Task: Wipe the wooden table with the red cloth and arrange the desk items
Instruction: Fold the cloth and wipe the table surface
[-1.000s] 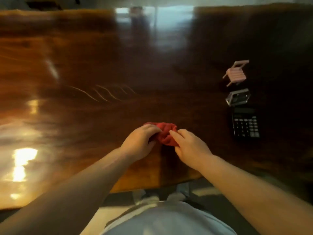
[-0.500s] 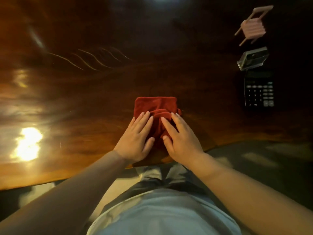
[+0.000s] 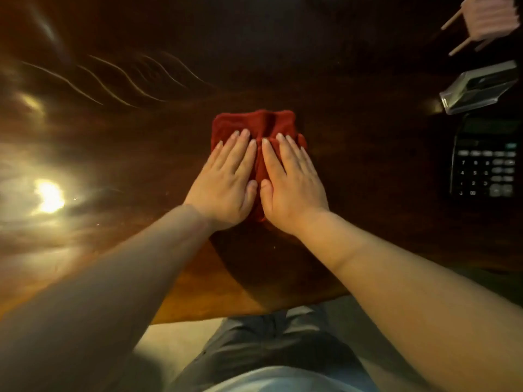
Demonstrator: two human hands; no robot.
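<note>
A folded red cloth [image 3: 254, 123] lies on the dark wooden table [image 3: 127, 154], a little in from the near edge. Both my hands rest flat on it, side by side, palms down. My left hand [image 3: 226, 182] covers the cloth's left half and my right hand [image 3: 291, 182] its right half, thumbs almost touching. The fingers are stretched out, not curled around the cloth. Only the far part of the cloth and a strip between the hands show.
At the right edge a black calculator [image 3: 484, 165] lies flat, with a clear plastic case [image 3: 478, 89] just beyond it and a small pink toy chair [image 3: 486, 21] at the top corner. Bright light glares off the table's left side.
The hands went from bunching the cloth with their fingertips to lying flat on the folded cloth. The view has dropped lower and closer to the near table edge.
</note>
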